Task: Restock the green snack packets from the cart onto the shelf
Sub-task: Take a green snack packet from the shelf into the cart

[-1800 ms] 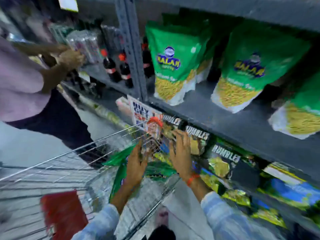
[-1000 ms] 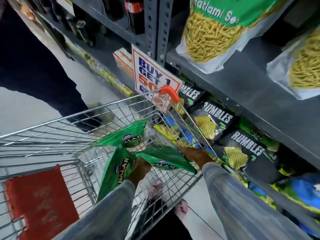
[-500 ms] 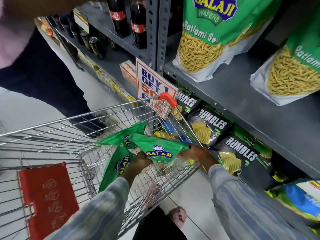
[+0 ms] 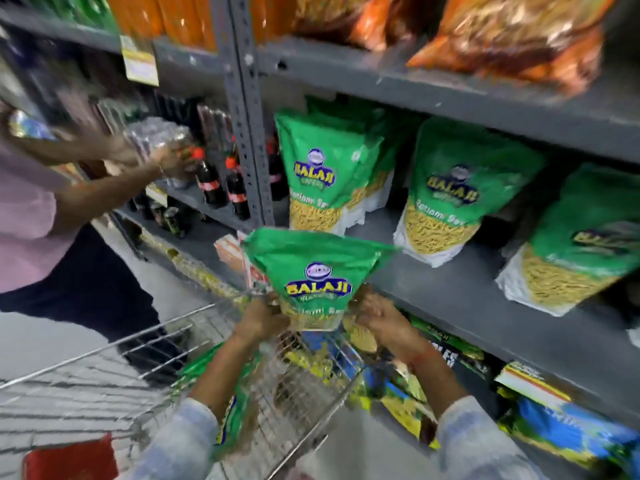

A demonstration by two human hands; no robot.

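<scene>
green snack packet [image 4: 317, 271]: upright above cart [image 4: 104, 351], near shelf [image 4: 467, 292]; left hand [image 4: 259, 322] and right hand [image 4: 379, 315] clamped on its bottom corners.

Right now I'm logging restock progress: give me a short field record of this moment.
held item: green snack packet, upright, above the cart's front end
left hand: grips the packet's lower left
right hand: at the packet's lower right, grip blurred
target shelf: three green packets standing, bare space in front
still in cart: at least one green packet
bystander: handling bottles to the left
</scene>
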